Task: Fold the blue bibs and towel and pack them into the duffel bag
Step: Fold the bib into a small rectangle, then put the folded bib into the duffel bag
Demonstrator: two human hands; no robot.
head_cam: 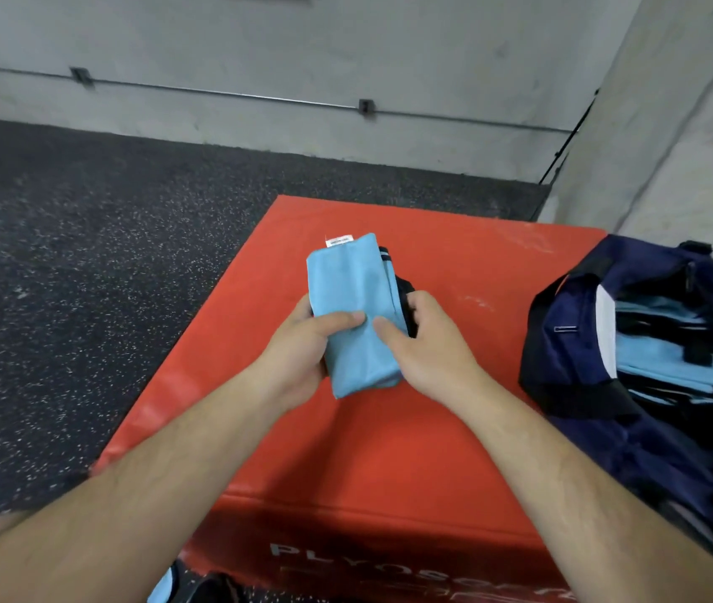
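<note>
A folded light-blue cloth (352, 293) with a small white label at its top and dark trim along its right side is held above the red box. My left hand (307, 346) grips its lower left edge, thumb across the front. My right hand (422, 341) grips its right side, thumb on the blue face and fingers curled behind the dark trim. At the right stands the navy duffel bag (572, 341), open, with folded light-blue pieces (650, 354) lying inside.
The red padded plyo box (389, 450) fills the middle; the bag rests on its right part. Dark speckled rubber floor (85, 254) spreads to the left. A grey concrete wall (302, 58) with a conduit pipe runs behind, and a concrete column (672, 145) stands at the right.
</note>
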